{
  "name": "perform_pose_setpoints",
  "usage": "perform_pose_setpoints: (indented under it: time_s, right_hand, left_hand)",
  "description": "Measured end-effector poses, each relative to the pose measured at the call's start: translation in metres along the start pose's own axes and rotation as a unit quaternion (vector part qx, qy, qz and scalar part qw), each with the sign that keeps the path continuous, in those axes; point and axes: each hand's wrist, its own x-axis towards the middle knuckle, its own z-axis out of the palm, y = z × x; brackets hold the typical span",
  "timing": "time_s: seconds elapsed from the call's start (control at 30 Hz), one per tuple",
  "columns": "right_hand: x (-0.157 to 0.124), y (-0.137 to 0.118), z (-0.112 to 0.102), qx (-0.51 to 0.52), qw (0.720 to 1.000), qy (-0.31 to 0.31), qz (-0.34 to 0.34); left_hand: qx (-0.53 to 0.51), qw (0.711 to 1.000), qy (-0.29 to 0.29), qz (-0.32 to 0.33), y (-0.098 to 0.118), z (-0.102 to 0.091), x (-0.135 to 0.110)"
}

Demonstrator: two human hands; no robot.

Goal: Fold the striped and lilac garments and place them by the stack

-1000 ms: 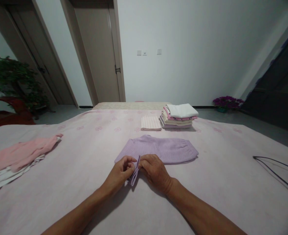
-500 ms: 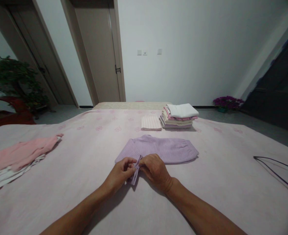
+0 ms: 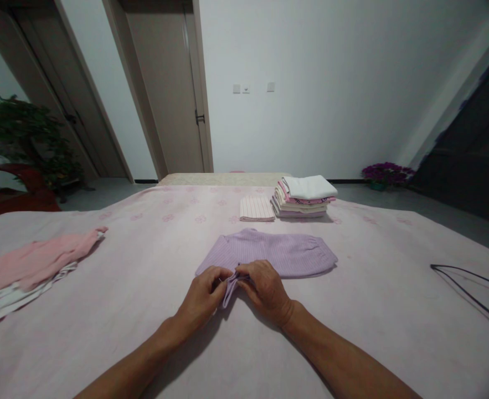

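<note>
Item 1: lilac ribbed garment [image 3: 281, 255], folded, lying on the pale pink bedspread [image 3: 115, 299] just beyond the hands, gathered cuff to the right. At its near left edge, a doubled lilac strip [image 3: 229, 292]; from my end I cannot tell whether it is sewn on.

Item 2: risks, in my judgement. The strip could slip or unroll, its layers being thin and held only by fingertips; the garment's folds could skew or crease, should an uneven pull reach them through an attached strip.

Item 3: left hand [image 3: 206, 292], fingers curled, thumb and forefinger narrowed on the strip from the left. Right hand [image 3: 264, 291], knuckles up, fingertips pinching the same strip from the right. 2 forearms, angled inward from the lower corners, low over the bedspread.

Item 4: beyond the garment, 1 striped folded cloth [image 3: 257, 209], beside 1 stack of folded clothes [image 3: 304, 199]
</note>
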Motion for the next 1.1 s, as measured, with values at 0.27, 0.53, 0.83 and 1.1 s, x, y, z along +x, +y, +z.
perform_pose_setpoints:
  time_s: [0.27, 0.53, 0.83, 1.1]
  right_hand:
    - [0.001, 0.0, -0.001, -0.013, 1.0, 0.026, -0.001]
    - [0.001, 0.0, 0.0, -0.011, 0.999, 0.041, 0.001]
    - [0.005, 0.004, -0.003, 0.0, 0.998, 0.061, -0.021]
    - [0.012, 0.018, -0.012, 0.069, 0.996, -0.031, 0.041]
  left_hand:
    - [0.087, 0.993, -0.016, 0.076, 0.006, -0.001, -0.003]
    - [0.239, 0.96, -0.014, 0.143, 0.008, 0.001, -0.008]
    - [0.405, 0.894, 0.005, 0.19, 0.004, 0.003, -0.006]
    - [0.375, 0.906, -0.007, 0.197, 0.002, 0.0, -0.004]
